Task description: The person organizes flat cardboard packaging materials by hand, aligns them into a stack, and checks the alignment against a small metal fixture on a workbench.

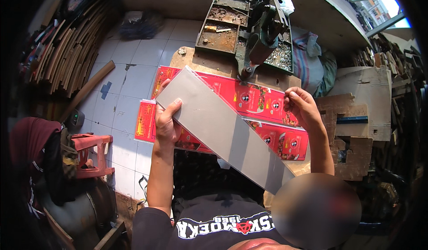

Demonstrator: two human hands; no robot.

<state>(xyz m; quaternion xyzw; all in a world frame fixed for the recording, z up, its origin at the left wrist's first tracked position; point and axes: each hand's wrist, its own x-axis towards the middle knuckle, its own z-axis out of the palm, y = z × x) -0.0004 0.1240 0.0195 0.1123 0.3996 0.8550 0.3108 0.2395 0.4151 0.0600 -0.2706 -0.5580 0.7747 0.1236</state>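
Observation:
A long grey cardboard sheet [223, 125] slants across the middle, from upper left to lower right. My left hand [167, 118] grips its left end, thumb on the grey face and the other fingers behind. Underneath lie red printed cardboard sheets [256, 99] with food pictures, partly covered by the grey one. Over their right end is my right hand [304, 107], apart from the grey sheet, its fingers curled and pinched together. Whatever may be between those fingertips is too small to make out.
A dark metal hand press [263, 45] stands beyond the sheets on a wooden worktop [191, 58], beside a compartmented tray [223, 20] with small metal parts. Stacked boards [71, 49] lean at the left. A red plastic stool [93, 154] and a person in dark clothes [38, 147] are lower left.

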